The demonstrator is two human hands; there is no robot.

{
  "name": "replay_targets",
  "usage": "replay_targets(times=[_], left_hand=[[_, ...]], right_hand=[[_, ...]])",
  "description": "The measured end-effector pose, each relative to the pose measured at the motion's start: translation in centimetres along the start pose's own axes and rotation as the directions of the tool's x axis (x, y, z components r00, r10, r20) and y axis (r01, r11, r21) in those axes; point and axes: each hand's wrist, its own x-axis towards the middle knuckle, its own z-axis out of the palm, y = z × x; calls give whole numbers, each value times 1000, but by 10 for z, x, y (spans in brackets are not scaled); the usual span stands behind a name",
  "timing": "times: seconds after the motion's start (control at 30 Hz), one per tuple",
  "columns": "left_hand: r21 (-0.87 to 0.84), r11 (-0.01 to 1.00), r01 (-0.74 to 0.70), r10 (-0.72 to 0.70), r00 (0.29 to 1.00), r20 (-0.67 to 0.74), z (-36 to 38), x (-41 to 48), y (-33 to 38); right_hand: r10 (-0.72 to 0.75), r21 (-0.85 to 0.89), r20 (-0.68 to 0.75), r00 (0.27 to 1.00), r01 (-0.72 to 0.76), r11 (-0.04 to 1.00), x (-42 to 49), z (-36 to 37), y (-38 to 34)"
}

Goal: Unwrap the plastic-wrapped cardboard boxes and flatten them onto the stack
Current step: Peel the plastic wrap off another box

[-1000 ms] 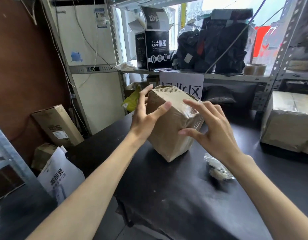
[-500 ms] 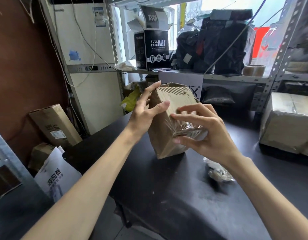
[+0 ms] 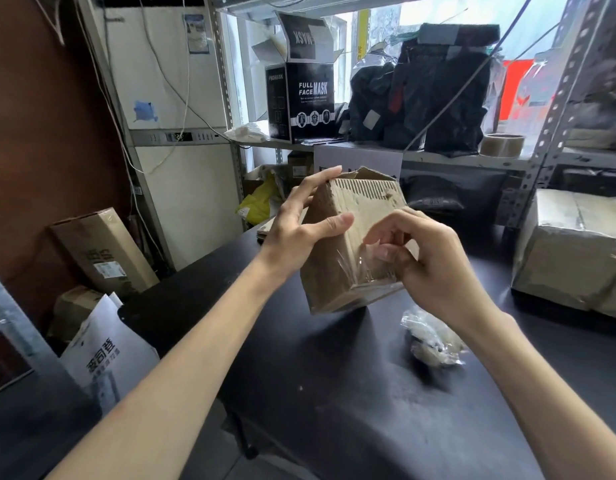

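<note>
Carton (image 3: 311, 98) marked "FULL FACE MASK" on shelf (image 3: 438, 157); L hand (image 3: 299, 230) clamps wrapped cardboard box (image 3: 337, 271), thumb vs straight fingers, over black table (image 3: 334, 375); R hand (image 3: 434, 268) pinches its plastic film (image 3: 363, 268) w/ curled fingers.

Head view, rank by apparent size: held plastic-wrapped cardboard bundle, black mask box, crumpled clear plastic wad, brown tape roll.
Plastic-wrapped cardboard bundle (nearer, so flattered)
black mask box
crumpled clear plastic wad
brown tape roll

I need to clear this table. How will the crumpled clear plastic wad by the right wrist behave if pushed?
The plastic wad looks like thin crinkled film, so probably very light and floppy. On the smooth dark table it would likely skid and deform rather than roll.
</note>
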Motion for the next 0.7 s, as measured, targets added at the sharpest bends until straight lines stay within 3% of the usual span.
replay_targets(times=[0.2, 0.33, 0.47, 0.6, 0.7], left_hand=[[-30, 999, 19, -20, 1000, -14, -4, -1, -3], [-54, 998, 30, -31, 999, -14, -7, -3, -7], [-78, 997, 23, -26, 999, -32, -8, -5, -12], [-89, 996, 15, -18, 1000, -25, -7, -7, -13], [-96, 995, 1, -8, 998, -68, -7, -7, -15]], right_hand=[[26, 68, -49, 998, -23, 997, -1, 1, 0], [-79, -134, -3, 997, 78, 988, 0, 3, 8], [-72, -114, -61, 995, 65, 991, -2, 5, 7], [-130, -210, -63, 990, 114, 971, -5, 8, 8], [-108, -110, -51, 993, 102, 989, -6, 9, 8]])
